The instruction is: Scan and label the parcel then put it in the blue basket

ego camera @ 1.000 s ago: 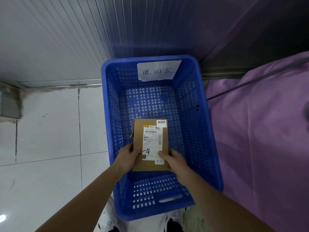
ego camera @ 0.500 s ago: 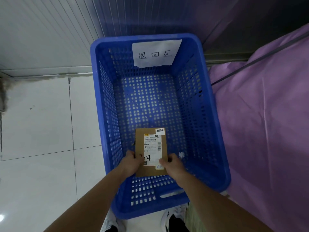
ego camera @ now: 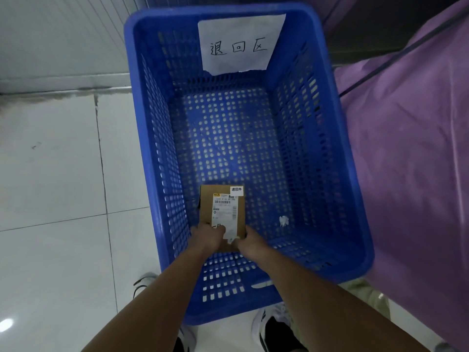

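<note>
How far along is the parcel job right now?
Labelling looks done: the parcel carries a shipping label and a small sticker; scanning cannot be judged. In hand: the left hand and right hand hold its near end low inside the blue basket. Left: letting go and pulling both hands out.

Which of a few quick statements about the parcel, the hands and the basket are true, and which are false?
1. Both hands hold the parcel at its near end. True: the left hand and right hand grip it together.
2. The parcel is outside the blue basket. False: it is down inside, close to the near wall.
3. A handwritten paper sign hangs on the basket's far wall. True.
4. The parcel has no label. False: a white shipping label with a barcode covers its top.
5. The basket is piled with other boxes. False: only a small white scrap lies on its floor.
</note>
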`<control>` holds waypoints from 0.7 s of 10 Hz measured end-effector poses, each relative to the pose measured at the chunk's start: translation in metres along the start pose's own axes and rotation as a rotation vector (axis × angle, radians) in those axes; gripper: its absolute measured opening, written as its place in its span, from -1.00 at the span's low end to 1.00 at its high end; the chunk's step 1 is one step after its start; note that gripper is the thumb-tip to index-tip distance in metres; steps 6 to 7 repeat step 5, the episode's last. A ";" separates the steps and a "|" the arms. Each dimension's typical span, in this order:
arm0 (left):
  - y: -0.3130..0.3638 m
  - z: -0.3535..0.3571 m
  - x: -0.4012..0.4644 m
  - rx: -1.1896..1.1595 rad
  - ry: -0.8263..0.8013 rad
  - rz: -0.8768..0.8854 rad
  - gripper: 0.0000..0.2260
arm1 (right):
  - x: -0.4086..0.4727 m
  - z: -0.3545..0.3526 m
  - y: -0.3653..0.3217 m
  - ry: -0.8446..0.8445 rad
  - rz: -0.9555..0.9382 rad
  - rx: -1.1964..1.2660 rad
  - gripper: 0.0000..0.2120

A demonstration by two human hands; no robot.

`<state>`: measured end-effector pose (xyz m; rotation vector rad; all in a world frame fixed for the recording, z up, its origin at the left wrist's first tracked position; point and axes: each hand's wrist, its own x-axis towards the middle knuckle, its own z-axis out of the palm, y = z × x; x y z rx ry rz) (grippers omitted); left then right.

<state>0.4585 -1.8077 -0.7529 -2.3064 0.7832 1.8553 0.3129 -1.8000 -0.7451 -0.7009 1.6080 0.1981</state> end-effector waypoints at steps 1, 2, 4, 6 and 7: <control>0.001 0.002 0.005 -0.070 -0.005 -0.013 -0.44 | 0.006 0.005 0.001 -0.004 -0.020 0.038 -0.45; 0.001 -0.001 0.002 -0.082 -0.002 0.022 -0.43 | -0.001 0.002 -0.004 -0.034 -0.057 0.050 -0.43; 0.031 -0.041 -0.048 0.027 0.035 0.232 -0.62 | -0.048 -0.024 -0.038 0.011 -0.156 -0.070 -0.49; 0.073 -0.090 -0.108 0.203 -0.005 0.351 -0.62 | -0.102 -0.055 -0.081 0.069 -0.248 -0.227 -0.43; 0.073 -0.090 -0.108 0.203 -0.005 0.351 -0.62 | -0.102 -0.055 -0.081 0.069 -0.248 -0.227 -0.43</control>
